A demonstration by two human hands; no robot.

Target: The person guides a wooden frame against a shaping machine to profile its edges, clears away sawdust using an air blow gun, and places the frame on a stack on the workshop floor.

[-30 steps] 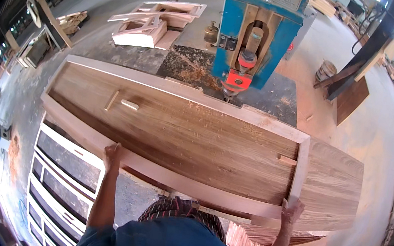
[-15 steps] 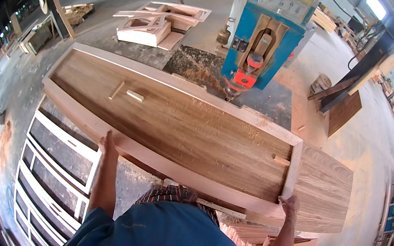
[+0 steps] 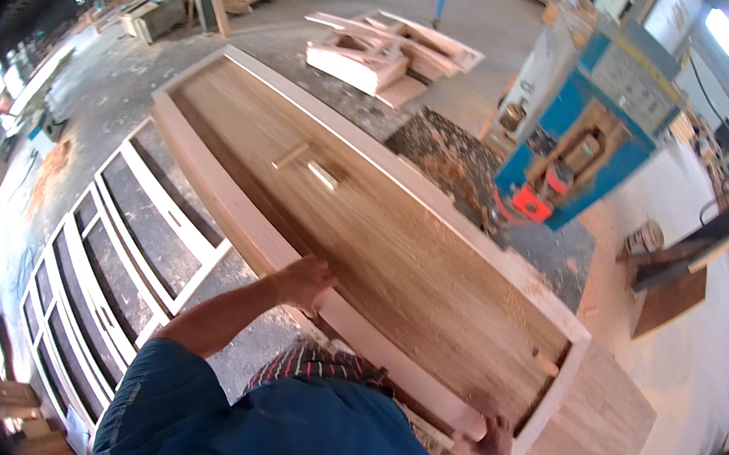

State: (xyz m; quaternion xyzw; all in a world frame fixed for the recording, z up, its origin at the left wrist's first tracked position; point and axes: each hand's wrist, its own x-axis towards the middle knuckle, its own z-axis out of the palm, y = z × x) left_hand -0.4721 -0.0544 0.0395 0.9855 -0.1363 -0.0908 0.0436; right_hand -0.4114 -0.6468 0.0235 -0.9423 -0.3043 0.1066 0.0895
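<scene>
A long wooden frame [image 3: 245, 226] with pale rails lies around a brown wood-grain panel [image 3: 364, 228], slanting from the far left to the near right. My left hand [image 3: 306, 284] is closed over its near rail, around the middle, with the fingers reaching inside. Close to the right end of that same rail, my right hand [image 3: 494, 443] grips the wood, slightly blurred. A pale wood strip [image 3: 323, 175] and a thinner brown strip [image 3: 290, 155] lie on the panel. Another small piece of wood [image 3: 545, 362] sticks in from the right end rail.
Beyond the far rail stands a blue machine [image 3: 620, 105] with a red part low on its front. White slatted frames [image 3: 141, 207] lie at the left. Pinkish wooden parts [image 3: 358, 66] are piled behind. A wood-grain board [image 3: 595, 433] extends past the frame's right end.
My left hand has slid right along the near rail. My right hand has gone from the right corner onto the near rail. The whole view has turned, and the frame slants more steeply.
</scene>
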